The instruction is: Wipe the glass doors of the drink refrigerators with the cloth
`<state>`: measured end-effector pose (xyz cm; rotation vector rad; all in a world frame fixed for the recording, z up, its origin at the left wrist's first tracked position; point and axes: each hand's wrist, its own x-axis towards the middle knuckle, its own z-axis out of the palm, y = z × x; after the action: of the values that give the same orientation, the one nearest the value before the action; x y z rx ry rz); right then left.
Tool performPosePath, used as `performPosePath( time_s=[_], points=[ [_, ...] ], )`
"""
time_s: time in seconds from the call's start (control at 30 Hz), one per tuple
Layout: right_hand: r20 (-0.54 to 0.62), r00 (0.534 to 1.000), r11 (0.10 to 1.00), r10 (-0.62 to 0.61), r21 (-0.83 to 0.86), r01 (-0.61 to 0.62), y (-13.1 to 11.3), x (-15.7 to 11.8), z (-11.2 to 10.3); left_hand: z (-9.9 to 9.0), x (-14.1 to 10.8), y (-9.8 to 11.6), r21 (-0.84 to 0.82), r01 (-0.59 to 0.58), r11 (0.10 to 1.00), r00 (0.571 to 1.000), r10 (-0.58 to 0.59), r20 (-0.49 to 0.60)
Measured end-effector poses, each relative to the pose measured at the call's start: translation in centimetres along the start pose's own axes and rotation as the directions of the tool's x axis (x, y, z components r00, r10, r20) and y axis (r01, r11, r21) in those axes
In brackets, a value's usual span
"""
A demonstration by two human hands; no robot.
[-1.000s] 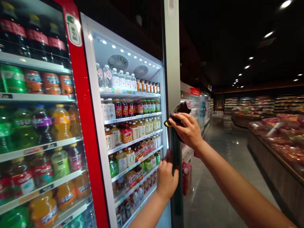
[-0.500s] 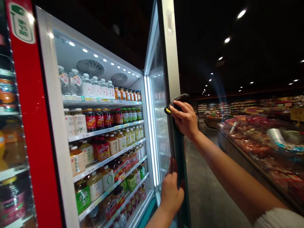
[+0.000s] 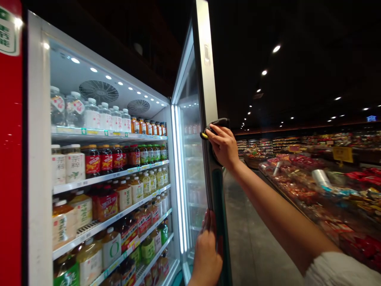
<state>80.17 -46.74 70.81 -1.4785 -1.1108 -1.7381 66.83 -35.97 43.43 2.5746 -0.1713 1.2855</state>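
Observation:
My right hand point(image 3: 224, 146) is closed on a dark cloth point(image 3: 220, 122) with a small yellow patch at its edge. The cloth is pressed against the outer edge of an open glass fridge door point(image 3: 210, 79), at about mid-height. Lower down, my left hand point(image 3: 206, 254) grips the same door near its edge; its fingertips are partly in shadow. Behind the door stands the lit drinks fridge, its shelves point(image 3: 113, 174) lined with bottled teas and waters.
A red panel point(image 3: 10, 131) borders the fridge on the left. To the right, past a grey floor aisle point(image 3: 250, 222), a long display point(image 3: 306, 190) holds packaged goods, with a yellow sign point(image 3: 343, 154) above it. Ceiling lights run into the distance.
The view has shifted right, so the fridge, door and both hands sit further left in the picture. The cloth stays at nearly the same spot on the door edge.

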Motion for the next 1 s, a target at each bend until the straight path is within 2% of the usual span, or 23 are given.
performPosePath(
  time_s=[0.07, 0.13, 0.2, 0.27, 0.33, 0.4, 0.47, 0.53, 0.57, 0.7, 0.77, 0.83, 0.93, 1.0],
  points=[
    [-0.019, 0.999, 0.999, 0.03, -0.011, -0.03, 0.2, 0.8, 0.1, -0.6, 0.5, -0.4, 0.013, -0.037, 0.999, 0.999, 0.037, 0.004],
    [0.005, 1.0, 1.0, 0.02, -0.022, -0.02, -0.2, -0.6, -0.3, -1.9, 2.0, -1.0, 0.039, -0.095, 0.995, 0.995, 0.096, -0.016],
    [0.069, 0.997, 0.999, -0.022, -0.031, 0.024, -0.8, -2.4, -0.8, -3.5, 4.6, -1.5, 0.084, -0.178, 0.98, 0.98, 0.184, -0.069],
    [0.124, 0.99, 0.997, -0.064, -0.042, 0.07, -0.9, -2.8, -0.9, -4.9, 8.2, -1.9, 0.133, -0.256, 0.957, 0.956, 0.271, -0.109],
    [0.123, 0.989, 0.994, -0.085, -0.058, 0.093, -0.2, -0.3, -0.2, -5.7, 12.0, -2.0, 0.16, -0.318, 0.934, 0.936, 0.337, -0.106],
    [0.079, 0.993, 0.993, -0.087, -0.069, 0.092, 1.0, 4.2, 1.0, -5.9, 15.2, -1.8, 0.158, -0.341, 0.927, 0.925, 0.361, -0.12],
    [0.03, 0.996, 0.995, -0.078, -0.062, 0.08, 2.1, 8.8, 2.0, -5.5, 17.2, -1.5, 0.14, -0.339, 0.93, 0.916, 0.361, -0.178],
    [-0.001, 0.999, 0.997, -0.053, -0.06, 0.053, 2.6, 11.4, 2.7, -5.0, 17.8, -1.4, 0.128, -0.334, 0.934, 0.9, 0.357, -0.249],
    [-0.008, 0.999, 0.997, -0.05, -0.059, 0.05, 2.6, 11.7, 2.7, -4.8, 17.8, -1.3, 0.127, -0.337, 0.933, 0.892, 0.359, -0.274],
    [0.023, 0.993, 0.992, -0.118, -0.051, 0.119, 2.1, 8.9, 2.4, -4.5, 17.2, -1.4, 0.139, -0.343, 0.929, 0.883, 0.369, -0.29],
    [0.03, 0.989, 0.988, -0.142, -0.054, 0.143, 2.3, 8.6, 2.6, -4.5, 17.2, -1.4, 0.144, -0.341, 0.929, 0.888, 0.368, -0.276],
    [0.006, 0.992, 0.99, -0.126, -0.07, 0.126, 3.1, 10.6, 3.1, -4.3, 17.5, -1.2, 0.154, -0.337, 0.929, 0.889, 0.368, -0.274],
    [-0.036, 0.998, 0.994, -0.05, -0.099, 0.046, 4.9, 15.7, 3.9, -3.7, 17.7, -0.8, 0.171, -0.347, 0.922, 0.877, 0.384, -0.29],
    [-0.039, 0.999, 0.994, -0.008, -0.112, 0.003, 5.6, 17.7, 3.9, -3.4, 17.9, -0.7, 0.174, -0.364, 0.915, 0.872, 0.4, -0.283]
  ],
)
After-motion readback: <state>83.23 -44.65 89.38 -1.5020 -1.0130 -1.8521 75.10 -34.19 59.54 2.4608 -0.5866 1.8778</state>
